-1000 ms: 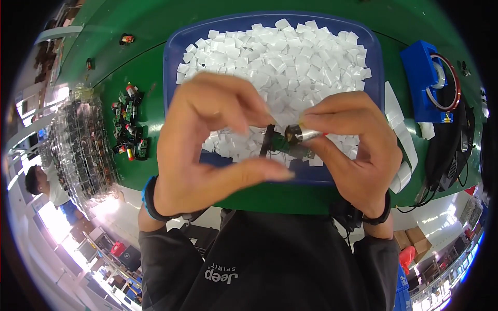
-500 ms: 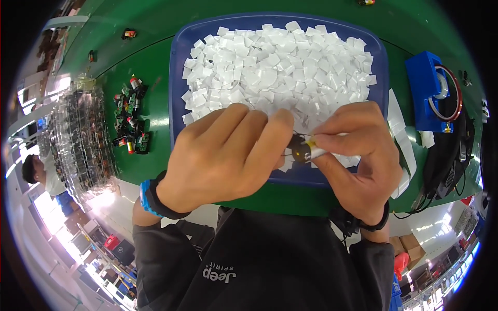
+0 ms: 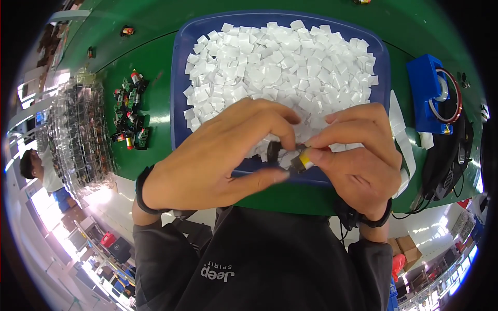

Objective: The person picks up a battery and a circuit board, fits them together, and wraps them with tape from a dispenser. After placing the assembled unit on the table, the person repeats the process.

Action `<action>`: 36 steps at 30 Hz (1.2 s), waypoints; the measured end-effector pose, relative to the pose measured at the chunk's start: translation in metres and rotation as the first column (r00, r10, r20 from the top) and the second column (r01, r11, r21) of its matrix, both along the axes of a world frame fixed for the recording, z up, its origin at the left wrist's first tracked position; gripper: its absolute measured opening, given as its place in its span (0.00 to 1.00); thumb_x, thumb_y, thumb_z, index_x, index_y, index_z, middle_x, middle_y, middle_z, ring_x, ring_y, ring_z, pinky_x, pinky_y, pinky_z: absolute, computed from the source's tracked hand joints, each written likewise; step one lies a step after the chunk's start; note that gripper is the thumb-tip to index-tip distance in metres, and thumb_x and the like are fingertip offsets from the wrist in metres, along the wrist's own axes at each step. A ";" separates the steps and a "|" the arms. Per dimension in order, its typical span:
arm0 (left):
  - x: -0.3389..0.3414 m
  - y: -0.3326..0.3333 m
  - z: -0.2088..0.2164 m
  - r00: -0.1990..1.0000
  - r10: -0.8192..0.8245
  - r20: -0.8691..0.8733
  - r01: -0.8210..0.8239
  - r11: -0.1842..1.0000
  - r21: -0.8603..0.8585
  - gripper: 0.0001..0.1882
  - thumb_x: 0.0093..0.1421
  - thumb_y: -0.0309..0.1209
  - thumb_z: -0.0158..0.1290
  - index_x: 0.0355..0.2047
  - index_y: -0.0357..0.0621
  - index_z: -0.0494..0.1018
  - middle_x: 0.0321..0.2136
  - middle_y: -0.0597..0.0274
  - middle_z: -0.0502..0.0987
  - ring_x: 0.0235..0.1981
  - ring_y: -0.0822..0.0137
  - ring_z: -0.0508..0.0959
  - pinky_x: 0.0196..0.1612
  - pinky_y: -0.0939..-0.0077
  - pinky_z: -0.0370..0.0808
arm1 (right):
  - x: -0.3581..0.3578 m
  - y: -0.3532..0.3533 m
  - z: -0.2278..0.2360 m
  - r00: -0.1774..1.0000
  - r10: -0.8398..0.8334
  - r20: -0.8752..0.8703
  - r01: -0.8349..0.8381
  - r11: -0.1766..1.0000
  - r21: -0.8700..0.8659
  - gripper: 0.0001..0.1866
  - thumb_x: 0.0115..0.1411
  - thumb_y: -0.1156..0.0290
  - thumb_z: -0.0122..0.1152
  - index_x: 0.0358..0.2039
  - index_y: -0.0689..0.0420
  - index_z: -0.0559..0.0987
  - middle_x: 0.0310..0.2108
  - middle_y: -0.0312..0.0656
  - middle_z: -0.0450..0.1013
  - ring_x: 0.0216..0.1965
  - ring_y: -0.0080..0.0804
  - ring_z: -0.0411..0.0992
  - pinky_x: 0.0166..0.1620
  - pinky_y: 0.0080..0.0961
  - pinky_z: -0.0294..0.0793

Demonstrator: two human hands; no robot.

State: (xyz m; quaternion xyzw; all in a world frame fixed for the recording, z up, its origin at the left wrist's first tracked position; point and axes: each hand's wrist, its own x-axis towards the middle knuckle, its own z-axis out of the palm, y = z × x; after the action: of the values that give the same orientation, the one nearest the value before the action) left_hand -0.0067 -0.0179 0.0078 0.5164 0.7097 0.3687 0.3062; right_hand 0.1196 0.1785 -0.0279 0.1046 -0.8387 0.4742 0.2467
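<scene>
My right hand [image 3: 360, 155] pinches a small cylinder [image 3: 301, 161] with a dark end and a yellow band, held over the near part of the blue tray [image 3: 177, 103]. To its left is my left hand [image 3: 223, 150], its thumb and fingers apart and curved around the space beside the cylinder. A small dark round piece [image 3: 273, 151] shows between the left thumb and index finger; whether it is joined to the cylinder, I cannot tell. Underneath, many white paper-like squares [image 3: 275, 62] fill the tray.
Small circuit-board assemblies [image 3: 129, 111] with red and yellow parts lie on the green table [image 3: 155, 83] at left. A blue tape dispenser [image 3: 423, 93] stands at right, beside a white strip [image 3: 402, 140] and a black bag [image 3: 446, 160]. Another person [image 3: 44, 171] is at far left.
My left hand has opened from a closed grip near the cylinder, its thumb and fingers spreading. The dark round piece has come into view. My right hand still holds the cylinder, now tilted differently.
</scene>
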 end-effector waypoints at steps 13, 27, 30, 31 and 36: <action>0.006 0.003 -0.018 0.208 0.144 0.967 -0.203 0.974 -0.101 0.16 0.55 0.30 0.62 0.37 0.41 0.66 0.50 0.51 0.68 0.51 0.64 0.68 0.57 0.70 0.61 | 0.001 0.001 -0.001 0.996 0.074 -0.057 -0.072 0.997 0.041 0.14 0.40 0.80 0.74 0.28 0.56 0.80 0.31 0.41 0.80 0.44 0.39 0.71 0.52 0.53 0.77; 0.010 0.009 -0.008 0.530 0.390 0.753 -0.306 0.916 -0.258 0.15 0.66 0.31 0.52 0.49 0.35 0.67 0.44 0.58 0.75 0.44 0.74 0.74 0.48 0.79 0.71 | 0.006 -0.001 0.005 1.000 -0.011 0.018 0.010 1.000 0.022 0.13 0.48 0.79 0.72 0.36 0.62 0.79 0.34 0.48 0.81 0.37 0.40 0.73 0.42 0.36 0.76; 0.012 0.003 -0.010 0.444 0.316 0.838 -0.277 0.938 -0.207 0.15 0.65 0.27 0.52 0.51 0.36 0.69 0.43 0.60 0.76 0.41 0.74 0.76 0.45 0.80 0.73 | 0.004 -0.005 0.006 0.999 -0.031 0.035 0.030 0.999 0.045 0.14 0.46 0.79 0.73 0.35 0.62 0.80 0.35 0.47 0.81 0.36 0.39 0.72 0.41 0.35 0.76; 0.013 0.002 -0.010 0.398 0.276 0.875 -0.262 0.948 -0.180 0.15 0.65 0.24 0.52 0.52 0.36 0.69 0.43 0.61 0.76 0.40 0.74 0.77 0.43 0.81 0.74 | 0.003 -0.006 0.007 0.998 -0.045 0.045 0.042 0.997 0.057 0.14 0.45 0.79 0.73 0.34 0.63 0.81 0.35 0.47 0.81 0.36 0.39 0.72 0.41 0.34 0.76; 0.015 0.003 -0.014 0.660 0.332 0.674 -0.283 0.941 -0.187 0.18 0.61 0.18 0.51 0.53 0.37 0.70 0.43 0.62 0.77 0.37 0.74 0.78 0.39 0.81 0.76 | -0.001 -0.006 0.000 0.988 -0.057 -0.146 0.095 0.957 0.273 0.15 0.42 0.80 0.72 0.34 0.60 0.84 0.36 0.41 0.81 0.36 0.35 0.71 0.33 0.24 0.73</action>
State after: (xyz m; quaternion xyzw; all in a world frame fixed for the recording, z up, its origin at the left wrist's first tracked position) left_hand 0.0084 -0.0152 -0.0061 0.2017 0.6302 0.5584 0.5003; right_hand 0.1182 0.1722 -0.0278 0.1381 -0.8816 0.3332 0.3044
